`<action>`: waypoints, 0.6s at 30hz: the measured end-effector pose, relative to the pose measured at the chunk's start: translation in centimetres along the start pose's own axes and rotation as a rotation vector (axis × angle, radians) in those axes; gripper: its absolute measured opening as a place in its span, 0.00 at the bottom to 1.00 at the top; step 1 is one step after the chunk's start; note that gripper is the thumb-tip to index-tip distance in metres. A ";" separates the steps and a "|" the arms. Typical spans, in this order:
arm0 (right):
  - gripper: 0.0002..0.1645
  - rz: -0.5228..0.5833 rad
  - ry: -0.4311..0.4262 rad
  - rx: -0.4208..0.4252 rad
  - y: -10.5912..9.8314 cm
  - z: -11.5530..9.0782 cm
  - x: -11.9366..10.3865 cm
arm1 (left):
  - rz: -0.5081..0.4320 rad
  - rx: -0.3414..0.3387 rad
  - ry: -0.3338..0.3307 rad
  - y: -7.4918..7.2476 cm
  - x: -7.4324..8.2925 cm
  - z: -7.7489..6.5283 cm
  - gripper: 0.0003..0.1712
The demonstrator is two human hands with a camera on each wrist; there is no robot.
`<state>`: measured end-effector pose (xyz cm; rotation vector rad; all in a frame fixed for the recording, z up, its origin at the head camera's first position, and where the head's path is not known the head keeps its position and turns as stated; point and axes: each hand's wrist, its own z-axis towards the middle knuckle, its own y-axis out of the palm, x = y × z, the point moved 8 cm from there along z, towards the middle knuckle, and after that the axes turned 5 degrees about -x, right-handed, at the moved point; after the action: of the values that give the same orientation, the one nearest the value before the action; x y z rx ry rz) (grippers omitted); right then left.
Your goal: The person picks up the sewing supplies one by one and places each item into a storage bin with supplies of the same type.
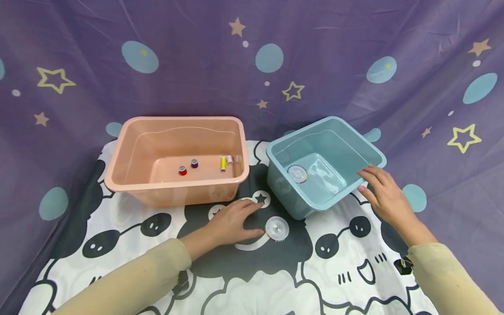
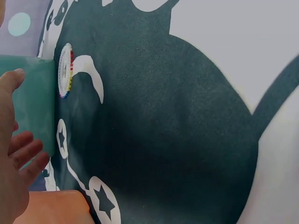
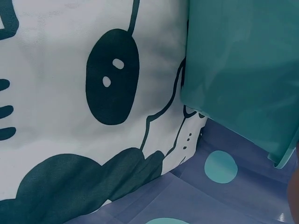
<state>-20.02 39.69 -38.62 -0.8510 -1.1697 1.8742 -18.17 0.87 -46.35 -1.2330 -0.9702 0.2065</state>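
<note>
My left hand (image 1: 232,221) is over the dark patch of the tablecloth, thumb and fingers spread and holding nothing. Just right of its thumb lies a wheel of sewing pins (image 1: 277,229), a pale round disc with coloured heads round its edge. In the left wrist view that pin wheel (image 2: 65,71) appears beyond the fingers. A second pin wheel (image 1: 297,174) is inside the blue bin (image 1: 291,199), near its left wall. My right hand (image 1: 387,199) is at that bin's right rim, with loosely bent fingertips by the edge. Only a sliver of it shows in the right wrist view.
A peach bin (image 1: 177,188) stands at the left with several small spools inside, including a red spool (image 1: 183,170), a dark purple spool (image 1: 194,163) and a yellow spool (image 1: 223,164). Behind both bins hangs a purple curtain (image 1: 197,78). A cartoon-printed cloth (image 1: 267,293) covers the table.
</note>
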 end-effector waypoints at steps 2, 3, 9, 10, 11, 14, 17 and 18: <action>0.39 -0.007 -0.011 0.005 0.1 0.0 0.1 | 0.017 0.007 0.013 0.3 -0.1 0.2 0.43; 0.40 -0.008 -0.015 0.007 0.1 0.1 0.1 | 0.026 0.011 0.021 0.4 -0.1 0.2 0.43; 0.43 -0.014 -0.035 0.014 0.1 0.3 0.1 | 0.053 0.030 0.051 1.2 -0.1 0.7 0.43; 0.43 -0.012 -0.036 0.015 0.1 0.3 0.1 | 0.051 0.029 0.050 1.3 -0.1 0.9 0.43; 0.43 -0.011 -0.038 0.015 0.1 0.3 0.1 | 0.047 0.027 0.048 1.4 0.0 1.0 0.43; 0.44 -0.007 -0.039 0.017 0.1 0.3 0.1 | 0.034 0.023 0.043 1.8 0.1 1.4 0.44; 0.44 -0.006 -0.037 0.018 0.1 0.3 0.2 | 0.011 0.019 0.044 2.3 0.2 1.8 0.44; 0.44 -0.005 -0.035 0.019 0.1 0.3 0.2 | 0.005 0.018 0.049 2.6 0.2 2.0 0.44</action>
<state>-20.39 39.70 -38.64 -0.8072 -1.1725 1.8997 -18.58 3.32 -48.44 -1.2189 -0.9212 0.1885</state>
